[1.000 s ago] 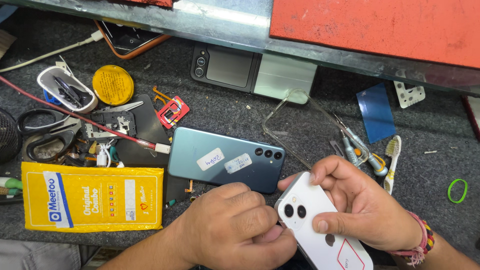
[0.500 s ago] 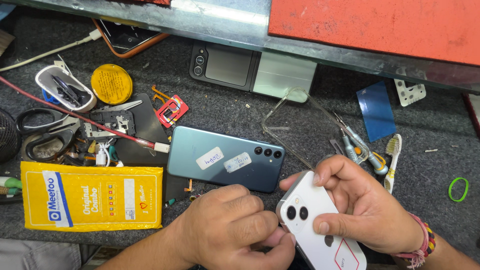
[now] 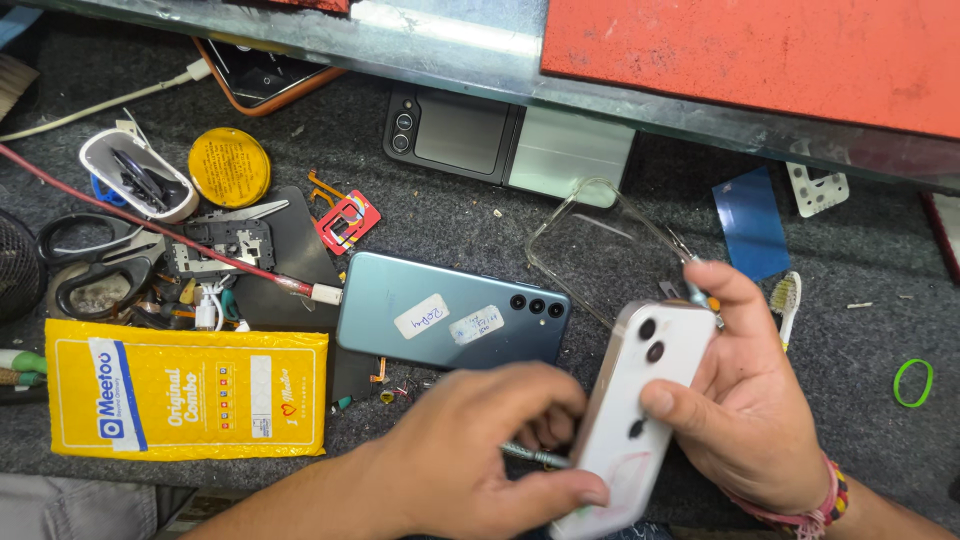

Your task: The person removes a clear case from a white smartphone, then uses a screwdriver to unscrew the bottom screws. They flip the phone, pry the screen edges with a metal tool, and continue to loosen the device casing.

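— Right hand [image 3: 745,400] first: what's it doing?

— Gripping a white phone [image 3: 635,410], back side up, tilted on its long edge. The thumb presses across the back near the middle, the fingers wrap behind its far side. It's lifted off the workbench [image 3: 620,215], over the near edge, right of centre.

— And the left hand [image 3: 480,450]?

— Closed around a thin metal tool [image 3: 535,456], held between thumb and curled fingers. The tool's tip meets the white phone's left edge, low down. So the phone sits just right of that hand, touching the tool and the thumb tip.

— What's nearby?

— A teal phone [image 3: 450,312] lies face down just beyond the left hand, with two small white stickers on its back, a red cable [image 3: 150,225] plugged into its left end. A clear case [image 3: 600,245] lies behind the white phone. A yellow packet [image 3: 185,390] rests at the near left edge, scissors [image 3: 85,255] above it, and a round yellow tin [image 3: 229,166] further back. A green rubber band [image 3: 913,382] lies toward the right edge.
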